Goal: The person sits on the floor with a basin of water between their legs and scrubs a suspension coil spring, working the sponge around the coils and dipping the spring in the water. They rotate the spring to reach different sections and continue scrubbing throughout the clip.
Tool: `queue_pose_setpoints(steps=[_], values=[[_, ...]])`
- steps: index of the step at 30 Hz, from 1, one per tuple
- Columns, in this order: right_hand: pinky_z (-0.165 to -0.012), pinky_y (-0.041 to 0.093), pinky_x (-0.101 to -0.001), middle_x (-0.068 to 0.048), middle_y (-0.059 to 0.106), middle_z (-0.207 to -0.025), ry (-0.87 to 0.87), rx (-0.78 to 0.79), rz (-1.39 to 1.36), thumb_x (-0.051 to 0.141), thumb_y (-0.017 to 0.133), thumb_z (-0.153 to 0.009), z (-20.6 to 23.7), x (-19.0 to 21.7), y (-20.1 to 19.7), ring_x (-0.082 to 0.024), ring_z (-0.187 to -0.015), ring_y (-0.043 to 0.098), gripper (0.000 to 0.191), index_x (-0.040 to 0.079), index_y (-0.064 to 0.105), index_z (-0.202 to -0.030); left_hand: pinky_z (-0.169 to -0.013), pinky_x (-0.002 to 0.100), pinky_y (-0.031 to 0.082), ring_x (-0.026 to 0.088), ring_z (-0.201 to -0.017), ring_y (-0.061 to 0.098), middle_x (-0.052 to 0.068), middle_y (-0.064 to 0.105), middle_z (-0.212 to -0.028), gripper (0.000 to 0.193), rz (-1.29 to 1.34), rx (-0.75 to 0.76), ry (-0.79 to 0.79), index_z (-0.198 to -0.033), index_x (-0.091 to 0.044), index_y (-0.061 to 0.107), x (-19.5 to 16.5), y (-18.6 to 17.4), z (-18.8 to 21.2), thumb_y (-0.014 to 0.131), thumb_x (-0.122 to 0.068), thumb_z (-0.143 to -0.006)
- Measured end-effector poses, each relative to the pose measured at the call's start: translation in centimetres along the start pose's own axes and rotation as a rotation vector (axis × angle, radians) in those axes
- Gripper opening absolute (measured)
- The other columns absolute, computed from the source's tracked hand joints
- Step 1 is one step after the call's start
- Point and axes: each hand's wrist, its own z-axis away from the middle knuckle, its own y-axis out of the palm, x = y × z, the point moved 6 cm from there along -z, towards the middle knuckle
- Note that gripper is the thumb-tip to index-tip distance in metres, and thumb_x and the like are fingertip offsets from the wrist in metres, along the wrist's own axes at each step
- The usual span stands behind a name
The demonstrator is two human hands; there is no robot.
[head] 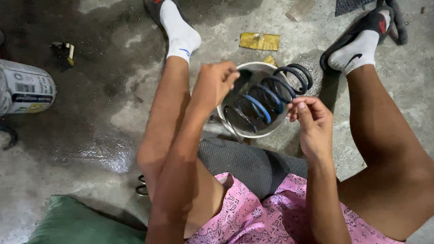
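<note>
While the spring (pixel 271 97) lies slanted across the bowl (pixel 228 118), its lower coils sink into the dark inside and its end there is hard to make out; the upper coils stick out past the rim at 2 o'clock. What the bowl contains I cannot tell, because it is in shadow. The left hand (pixel 217 81) hovers at the rim at 10 o'clock, fingers bent and pressed together at the tips; if it pinches something small, this is hidden. The right hand (pixel 312 119) is at 4 o'clock of the bowl, fingers curled and closed beside the coils, touching or nearly touching one; the contact is not clear.

A can (pixel 25 90) is cut off by the left edge, at 9 o'clock. A green cushion (pixel 77 223) is cut by the bottom edge at 7 o'clock. Near the left knee, a small metal piece (pixel 142 187) is half hidden behind the leg. Two feet in socks and sandals stand at 12 and 1 o'clock, close to the bowl. A yellow scrap (pixel 259 41) lies just beyond the bowl at 12 o'clock. The wet floor (pixel 99 135) is open between the can and the left leg.
</note>
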Motion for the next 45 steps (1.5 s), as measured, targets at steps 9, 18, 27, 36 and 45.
queue_pose_setpoints(steps=[9, 18, 27, 36, 45], values=[[-0.08, 0.051, -0.0255, -0.007, 0.071, -0.103, 0.028, 0.029, 0.041, 0.012, 0.059, -0.109, 0.3, -0.1, 0.5, -0.009, -0.085, 0.061, 0.017, -0.002, 0.066, -0.115, -0.08, 0.048, 0.058, 0.043, -0.09, 0.071, 0.029, 0.069, -0.089, 0.013, -0.551, 0.261, -0.037, -0.087, 0.001, 0.077, 6.0, 7.7, -4.0, 0.076, -0.011, -0.081], [-0.079, 0.054, -0.0235, -0.004, 0.074, -0.097, 0.172, 0.247, 0.425, 0.013, 0.062, -0.102, 0.7, -0.2, 0.9, -0.006, -0.087, 0.066, 0.024, -0.001, 0.068, -0.12, -0.079, 0.048, 0.058, 0.041, -0.094, 0.071, 0.027, 0.071, -0.095, 0.017, -0.71, 0.544, -0.049, -0.088, -0.002, 0.078, 14.7, 14.7, -5.7, 0.08, -0.012, -0.074], [-0.078, 0.053, -0.0232, -0.004, 0.073, -0.096, 0.074, 0.125, 0.483, 0.008, 0.064, -0.104, 1.0, 0.7, 0.6, -0.007, -0.085, 0.063, 0.017, -0.002, 0.071, -0.116, -0.077, 0.048, 0.056, 0.041, -0.087, 0.069, 0.019, 0.072, -0.092, 0.008, -0.453, 0.388, -0.053, -0.085, -0.011, 0.079, 3.5, 6.0, -3.6, 0.077, -0.018, -0.081], [-0.096, 0.054, -0.0246, -0.005, 0.069, -0.114, -0.052, -0.037, 0.165, 0.0, 0.06, -0.106, 1.1, 2.0, 1.0, -0.01, -0.106, 0.069, 0.02, -0.002, 0.061, -0.126, -0.074, 0.043, 0.054, 0.033, -0.085, 0.071, 0.011, 0.074, -0.093, 0.012, -0.206, 0.146, 0.239, -0.097, -0.011, 0.077, -10.2, -1.0, 0.7, 0.073, -0.02, -0.09], [-0.096, 0.051, -0.0285, -0.011, 0.064, -0.131, 0.003, 0.169, 0.189, 0.012, 0.06, -0.106, 1.8, 1.3, 2.2, -0.015, -0.11, 0.064, 0.03, -0.005, 0.061, -0.13, -0.075, 0.037, 0.054, 0.029, -0.086, 0.072, 0.011, 0.074, -0.095, 0.015, 0.089, 0.388, 0.38, -0.104, -0.006, 0.076, -9.7, 0.7, 2.6, 0.074, -0.016, -0.093]])
